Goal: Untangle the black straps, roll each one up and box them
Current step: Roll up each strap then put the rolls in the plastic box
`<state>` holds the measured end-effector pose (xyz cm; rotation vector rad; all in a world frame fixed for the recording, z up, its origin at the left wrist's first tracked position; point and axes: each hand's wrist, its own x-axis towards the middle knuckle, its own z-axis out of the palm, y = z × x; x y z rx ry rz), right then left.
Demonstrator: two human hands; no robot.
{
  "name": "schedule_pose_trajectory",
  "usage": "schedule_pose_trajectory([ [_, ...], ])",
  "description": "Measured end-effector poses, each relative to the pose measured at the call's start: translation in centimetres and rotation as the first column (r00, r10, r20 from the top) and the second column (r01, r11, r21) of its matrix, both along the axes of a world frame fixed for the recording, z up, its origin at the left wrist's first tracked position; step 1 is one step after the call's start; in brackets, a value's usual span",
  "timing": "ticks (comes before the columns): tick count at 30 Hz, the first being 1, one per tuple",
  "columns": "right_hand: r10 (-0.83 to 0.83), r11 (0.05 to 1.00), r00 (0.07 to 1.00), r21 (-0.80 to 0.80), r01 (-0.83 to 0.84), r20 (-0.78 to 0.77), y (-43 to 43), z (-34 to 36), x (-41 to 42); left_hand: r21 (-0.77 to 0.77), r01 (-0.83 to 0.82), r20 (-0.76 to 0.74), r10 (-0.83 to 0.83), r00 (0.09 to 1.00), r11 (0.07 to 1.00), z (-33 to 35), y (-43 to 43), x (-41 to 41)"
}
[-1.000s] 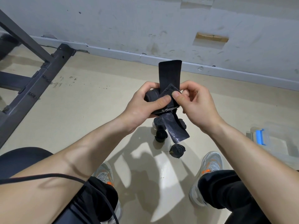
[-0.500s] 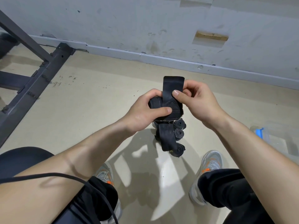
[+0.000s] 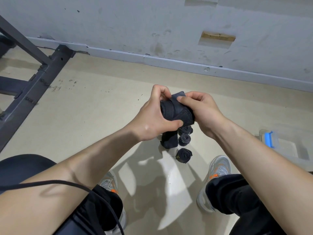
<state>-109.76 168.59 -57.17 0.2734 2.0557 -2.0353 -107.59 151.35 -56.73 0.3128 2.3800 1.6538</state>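
Both hands hold one black strap, wound into a thick roll, in mid-air above the floor. My left hand grips the roll from the left, thumb underneath. My right hand pinches the strap's short free end against the roll's top. A loose tail of the strap hangs below the hands. Three rolled black straps lie on the floor under the hands: one partly hidden, a second, a third nearest me. A clear plastic box with a blue latch sits on the floor at the right.
A dark metal frame stands on the floor at the left. A grey wall with a skirting board runs across the back. My two shoes rest on the beige floor, and a black cable crosses my left forearm.
The strap's upright free end has shortened to a small tab as it was wound onto the roll. The hanging tail is shorter too. Both hands stay on the roll.
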Motion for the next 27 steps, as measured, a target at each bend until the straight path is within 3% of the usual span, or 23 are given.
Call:
schedule_pose_trajectory([
  [4, -0.048, 0.996, 0.992, -0.066, 0.055, 0.114, -0.4, 0.4, 0.0, -0.060, -0.005, -0.101, -0.001, 0.995, 0.998, -0.1, 0.0, 0.1],
  [10, 0.006, 1.000, 0.977, -0.019, -0.002, 0.211, 0.4, 0.7, -0.3, -0.030, 0.142, -0.169, -0.145, 0.975, 0.989, -0.4, 0.4, 0.4],
  [15, -0.122, 0.992, 0.982, 0.060, 0.114, 0.142, 0.2, 0.9, -0.3, 0.158, -0.033, 0.029, 0.028, 0.999, 0.987, -0.8, 0.0, -0.9],
  [18, -0.109, 0.993, 0.990, 0.059, 0.103, 0.093, -0.4, 0.7, 0.3, 0.329, -0.274, 0.306, 0.172, 0.936, 0.904, -0.7, -0.8, -2.1],
  [22, 0.107, 0.956, 0.982, 0.288, -0.059, -0.154, -0.7, -0.1, 1.5, 0.451, -0.505, 0.533, 0.231, 0.814, 0.736, -0.6, -2.0, -3.5],
  [24, 0.286, 0.874, 0.911, 0.471, -0.121, -0.296, -0.2, -0.4, 1.6, 0.486, -0.549, 0.583, 0.215, 0.783, 0.680, -0.7, -2.7, -4.0],
  [27, 0.476, 0.736, 0.820, 0.655, -0.172, -0.319, 0.6, -0.4, 1.3, 0.491, -0.575, 0.625, 0.195, 0.756, 0.655, -0.7, -3.5, -4.4],
])
